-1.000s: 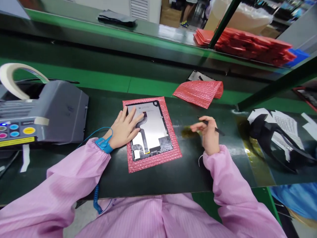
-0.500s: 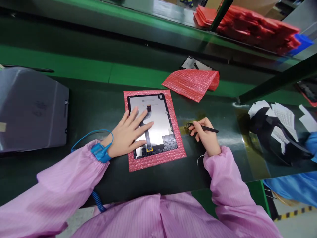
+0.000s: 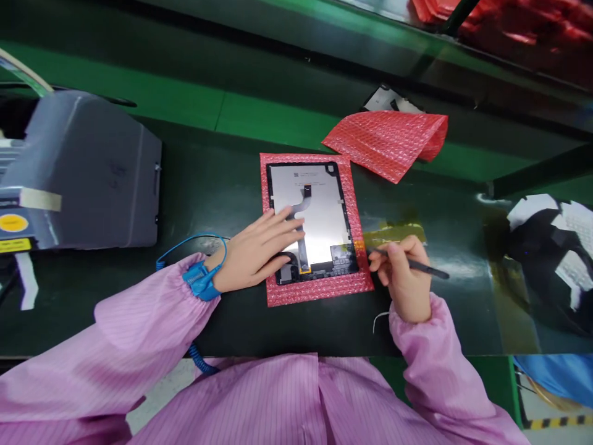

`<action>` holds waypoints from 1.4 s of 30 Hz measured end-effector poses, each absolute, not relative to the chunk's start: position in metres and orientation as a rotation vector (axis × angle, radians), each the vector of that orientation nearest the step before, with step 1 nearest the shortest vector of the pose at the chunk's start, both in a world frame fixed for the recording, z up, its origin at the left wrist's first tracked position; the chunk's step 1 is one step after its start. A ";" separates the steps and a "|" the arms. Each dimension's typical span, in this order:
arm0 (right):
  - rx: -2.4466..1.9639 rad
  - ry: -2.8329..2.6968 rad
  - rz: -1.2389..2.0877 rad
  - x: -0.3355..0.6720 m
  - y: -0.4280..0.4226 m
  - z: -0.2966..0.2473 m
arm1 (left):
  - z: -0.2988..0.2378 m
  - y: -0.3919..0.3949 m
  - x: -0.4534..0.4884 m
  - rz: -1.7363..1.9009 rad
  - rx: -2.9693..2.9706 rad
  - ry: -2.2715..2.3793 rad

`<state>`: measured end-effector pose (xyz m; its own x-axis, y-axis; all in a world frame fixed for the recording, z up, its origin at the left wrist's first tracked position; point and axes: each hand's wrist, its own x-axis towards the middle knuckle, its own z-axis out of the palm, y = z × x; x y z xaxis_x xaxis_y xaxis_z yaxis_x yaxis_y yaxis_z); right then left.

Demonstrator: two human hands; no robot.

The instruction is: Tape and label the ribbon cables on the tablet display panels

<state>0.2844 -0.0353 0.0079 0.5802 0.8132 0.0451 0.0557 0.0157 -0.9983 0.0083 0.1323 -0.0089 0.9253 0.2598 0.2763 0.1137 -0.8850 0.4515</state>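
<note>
A tablet screen panel (image 3: 327,213), silver-backed with a black frame and a ribbon cable (image 3: 302,244), lies on a red bubble-wrap sheet (image 3: 319,292). My left hand (image 3: 259,249) rests over the panel's left side, fingers stretched out, its tips near the cable. A blue wrist strap (image 3: 201,281) is around that wrist. Right of the sheet, my right hand (image 3: 407,275) is closed on a slim black pen-like tool (image 3: 433,271), probably tweezers. The tool's tip is partly hidden by the fingers, close to the sheet's right edge.
A grey machine (image 3: 106,173) stands at the left. Behind the panel lies a red bubble-wrap bag (image 3: 389,139) with another panel (image 3: 391,99) partly under it. Yellowish tape (image 3: 393,233) is on the bench. At the right sits a black object (image 3: 542,259) with white paper pieces.
The camera view has shifted, so the bench things appear further right. My left hand has drawn back toward the panel's left edge, uncovering more cable. My right hand has come closer to the sheet.
</note>
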 end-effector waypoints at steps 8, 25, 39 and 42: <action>-1.481 -0.878 0.971 0.219 -0.041 0.011 | -0.009 0.124 -0.007 0.288 2.570 -0.015; -1.500 -0.902 1.064 0.215 -0.034 0.009 | -0.007 0.121 -0.002 0.273 2.517 0.055; -1.595 -0.960 1.035 0.216 -0.036 0.009 | -0.014 0.120 -0.001 0.343 2.522 0.047; -1.656 -0.944 0.965 0.217 -0.037 0.009 | -0.012 0.117 0.003 0.340 2.597 0.055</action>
